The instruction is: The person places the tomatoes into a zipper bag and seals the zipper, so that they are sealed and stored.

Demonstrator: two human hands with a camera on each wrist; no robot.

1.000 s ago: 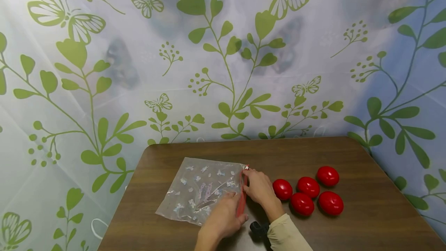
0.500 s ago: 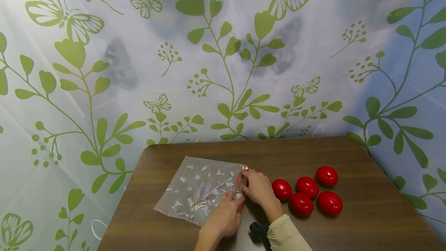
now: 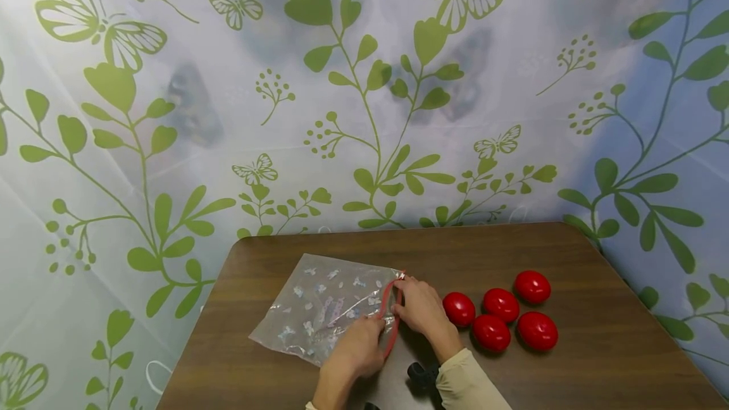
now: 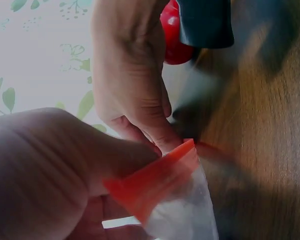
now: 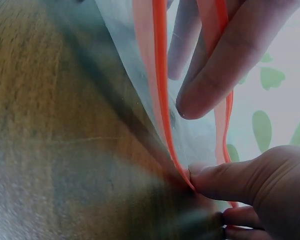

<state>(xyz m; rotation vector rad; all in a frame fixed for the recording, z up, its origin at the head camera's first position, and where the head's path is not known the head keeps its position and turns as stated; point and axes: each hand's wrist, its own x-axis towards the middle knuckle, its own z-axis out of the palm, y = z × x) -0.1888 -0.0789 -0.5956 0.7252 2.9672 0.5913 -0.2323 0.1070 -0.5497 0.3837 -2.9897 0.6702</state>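
Note:
A clear zip bag [image 3: 310,312] with small printed figures and an orange-red zip edge [image 5: 162,95] lies flat on the table, its mouth facing right. My left hand [image 3: 354,348] holds one lip of the mouth between thumb and fingers, with the two zip strips spread apart. Farther back, my right hand [image 3: 424,310] pinches the zip edge near the far corner. In the right wrist view, my right thumb [image 5: 225,180] presses on the strip while the left fingers [image 5: 210,87] reach across the mouth. Beside my right hand sit several shiny red egg-shaped objects [image 3: 491,333].
The brown wooden table [image 3: 228,315] has its back edge against a white cloth [image 3: 353,207] printed with green leaves and butterflies. A black wrist-worn device [image 3: 421,374] is below my right wrist. A red egg-shaped object [image 4: 176,42] partly shows in the left wrist view.
My left hand has shifted slightly left along the bag, drawing its lip with it. The gap between the two zip strips has widened. My right hand has stayed at the far corner.

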